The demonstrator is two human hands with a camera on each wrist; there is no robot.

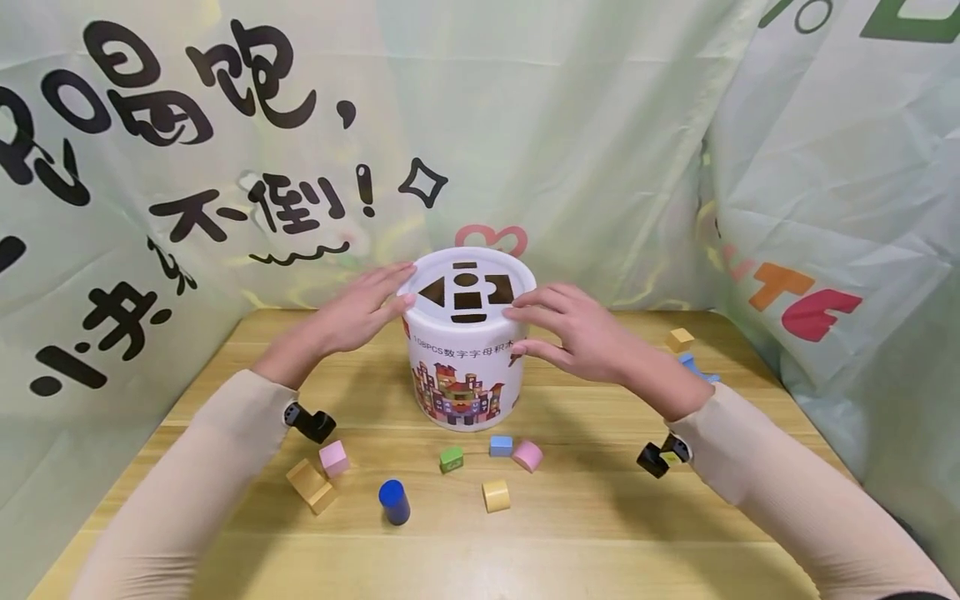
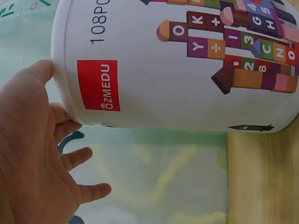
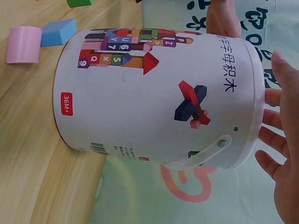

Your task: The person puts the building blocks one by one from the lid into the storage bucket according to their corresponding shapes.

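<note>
White bucket (image 1: 467, 352) stands upright on the wooden table (image 1: 562, 542) before me, left hand (image 1: 366, 307) and right hand (image 1: 576, 332) touching its lid (image 1: 495, 313) from opposite sides, fingers extended and unclenched; even, matched pressure is advised to avoid tipping it.

So the table (image 1: 570, 533) is light wood grain with toy blocks all over it. Left side: a pink cube (image 1: 333, 457) just beside some tan wood (image 1: 303, 479), then a blue cylinder (image 1: 394, 502) standing upright. Middle's got a little green block (image 1: 452, 460), a yellow rounded one (image 1: 496, 495), and a blue block (image 1: 501, 446) right by a pink rounded piece (image 1: 528, 455). Far right, an orange-yellow block (image 1: 680, 339) near a partly hidden blue piece (image 1: 700, 368). Behind it all, pale green cloth (image 1: 600, 167) with chunky black Chinese characters (image 1: 288, 202) and a pinkish heart outline (image 1: 517, 239).
</note>
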